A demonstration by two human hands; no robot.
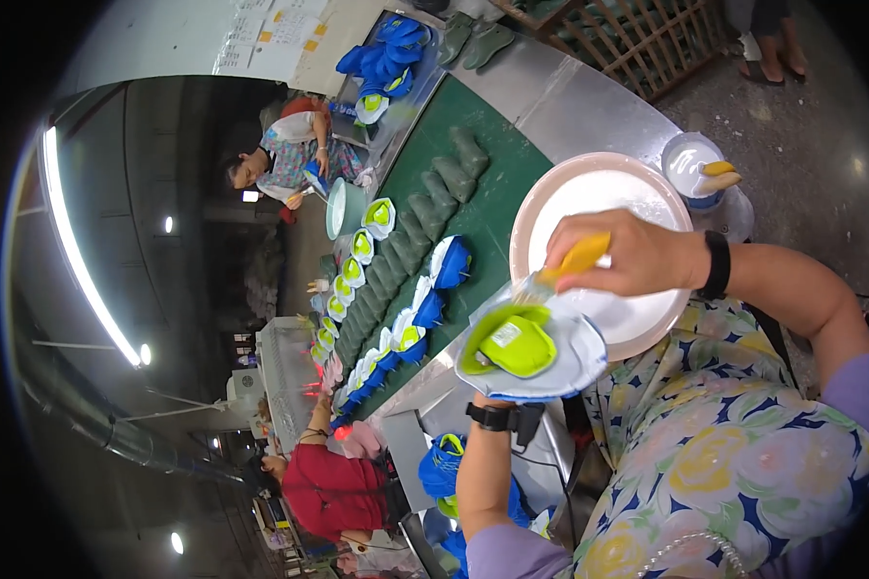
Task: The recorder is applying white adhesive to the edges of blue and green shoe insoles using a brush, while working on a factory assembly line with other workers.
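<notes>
My right hand (628, 253) is closed around a yellow-handled brush (583, 255), slightly blurred. Its pale bristles meet or hover just over a shoe upper (521, 347); I cannot tell which. This upper is turned lining-up, grey-white with a lime-green inside, a small white label and a blue edge. My left hand (483, 399) supports it from below, with most of its fingers hidden. Right beside and partly under my right hand sits a pinkish basin (589, 161) of white liquid (599, 193).
A green work surface (497, 145) carries a row of dark green shoe lasts (420, 212) between rows of uppers (425, 309). A smaller tub (690, 159) holds another yellow-handled brush. Blue uppers (386, 53) are heaped beyond. Two people (333, 487) (294, 145) work alongside.
</notes>
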